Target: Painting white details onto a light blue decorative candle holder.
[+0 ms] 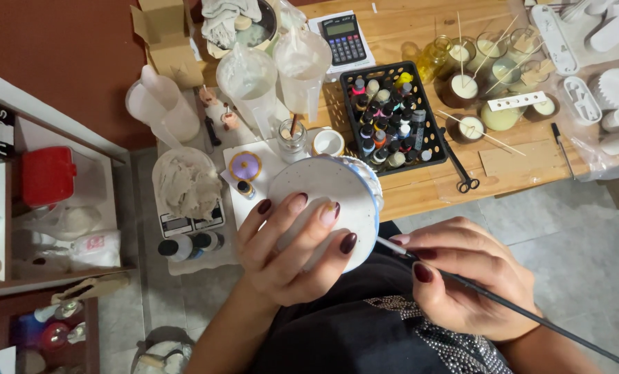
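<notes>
1. Where the shelf unit stands at the far left, a red box (48, 174) sits in a compartment, out of the way of the work surface.
2. On the table's near corner, a scale (187, 208) carries a bowl of pale lumpy paste, with two dark-capped bottles just beside it, all within short reach.
3. The left hand (292, 253) is spread under and around a round white speckled pot (327, 204), fingers gripping its base so that its side is turned toward the brush; the pot is held up over the lap, in front of the table edge.
4. Behind the pot, a black crate (424, 104) keeps many small paint bottles upright and sorted.
5. The right hand (465, 277) is closed on a thin black paintbrush (524, 313), pen-fashion, its tip at the pot's blue-painted rim.
6. Farther right, small filled candle pots (470, 86) with wick sticks stand grouped on the wooden table (524, 163), well apart from the painting.
</notes>
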